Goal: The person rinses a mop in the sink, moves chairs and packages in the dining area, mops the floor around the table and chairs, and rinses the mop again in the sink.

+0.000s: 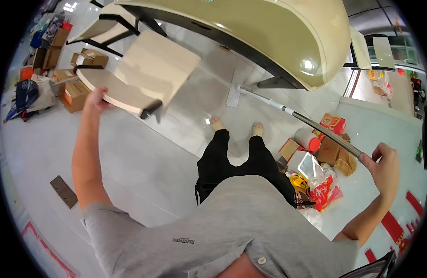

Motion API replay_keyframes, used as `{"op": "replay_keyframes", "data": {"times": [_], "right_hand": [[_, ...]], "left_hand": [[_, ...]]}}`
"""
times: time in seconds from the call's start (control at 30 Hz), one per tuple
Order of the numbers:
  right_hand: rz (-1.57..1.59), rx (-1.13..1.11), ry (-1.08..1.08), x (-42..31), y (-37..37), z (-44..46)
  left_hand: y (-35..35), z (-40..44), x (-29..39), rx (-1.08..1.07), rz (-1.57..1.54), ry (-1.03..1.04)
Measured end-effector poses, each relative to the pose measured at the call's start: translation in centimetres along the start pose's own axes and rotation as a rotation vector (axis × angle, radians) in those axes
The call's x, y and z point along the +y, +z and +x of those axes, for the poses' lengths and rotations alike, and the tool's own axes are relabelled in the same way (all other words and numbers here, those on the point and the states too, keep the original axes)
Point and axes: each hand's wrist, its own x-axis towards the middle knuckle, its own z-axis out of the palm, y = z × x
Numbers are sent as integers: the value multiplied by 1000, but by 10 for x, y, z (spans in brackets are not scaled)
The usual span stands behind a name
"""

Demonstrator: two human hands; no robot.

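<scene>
My left hand [98,100] is closed over the edge of a cream chair's backrest [118,90]. The chair's pale seat [153,65] extends toward the table, and a black bar end shows at the backrest's near corner. In my right hand [384,169] is the upper end of a flat mop's metal pole [325,131], with the fingers wrapped round it. The pole slants down to the left, and the mop's flat white head [233,94] lies on the tiles near the table leg, in front of my feet.
A glossy cream table [260,32] with a dark edge stands ahead. Another chair [102,28] is behind the held one. Cardboard boxes [76,95] and bags are at left. At right lies a pile with a red-lidded jar [308,139], boxes and plastic bags [322,192].
</scene>
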Motion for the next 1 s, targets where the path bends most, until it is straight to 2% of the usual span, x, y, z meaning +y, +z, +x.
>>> {"op": "replay_keyframes", "data": {"times": [0.1, 0.17, 0.23, 0.3, 0.4, 0.5, 0.67, 0.73, 0.83, 0.9, 0.93, 1.0], "right_hand": [[32, -71, 95, -6, 1, 4], [54, -96, 141, -13, 1, 3], [56, -79, 169, -18, 1, 4], [46, -110, 210, -23, -1, 4], [47, -173, 279, -31, -2, 8], [60, -213, 297, -36, 0, 3], [57, -279, 336, -28, 3, -2], [81, -305, 272, -18, 4, -6], [60, -239, 192, -5, 1, -15], [7, -229, 95, -14, -4, -20], [-45, -224, 7, -22, -6, -23], [-44, -192, -97, -27, -5, -29]], "left_hand": [[-40, 26, 12, 39, -48, 6], [-68, 44, -1, 203, -156, 53], [-103, 77, -29, 313, -249, 177], [-157, 123, -60, 413, -258, 210], [-165, 127, -80, 498, -342, 150], [-208, 154, -143, 542, -329, 61], [-187, 158, -195, 679, -275, -11], [-215, 173, -199, 606, -170, -34], [-100, 114, -158, 940, 459, 420], [44, 41, -139, 1001, 671, 1063], [113, 34, -150, 777, 614, 1102], [268, 16, -202, 204, 391, 755]]}}
